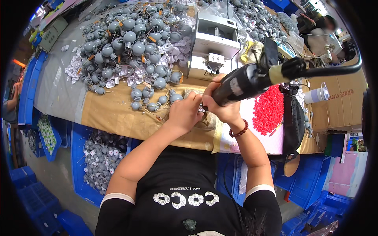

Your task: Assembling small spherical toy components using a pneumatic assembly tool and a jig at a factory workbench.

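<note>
My right hand (225, 106), with a dark red bead bracelet at the wrist, is wrapped round the lower end of a black electric screwdriver (240, 84). The tool slants up to the right, and its tip points down towards my left fingers. My left hand (185, 114) is closed in a pinch on a small part, mostly hidden by the fingers; a bit of white and dark shows. Both hands meet over a small block (208, 122) on the brown-covered table. Just left of my left hand lie several grey ball-shaped pieces (147, 92) with thin wires.
A large heap of grey ball pieces (130, 37) covers the far left table. A white machine (214, 43) stands behind my hands. To the right are red parts (269, 110), a black bag (293, 122), a white cup (317, 94) and a carton (342, 102). A blue bin (78, 169) stands below left.
</note>
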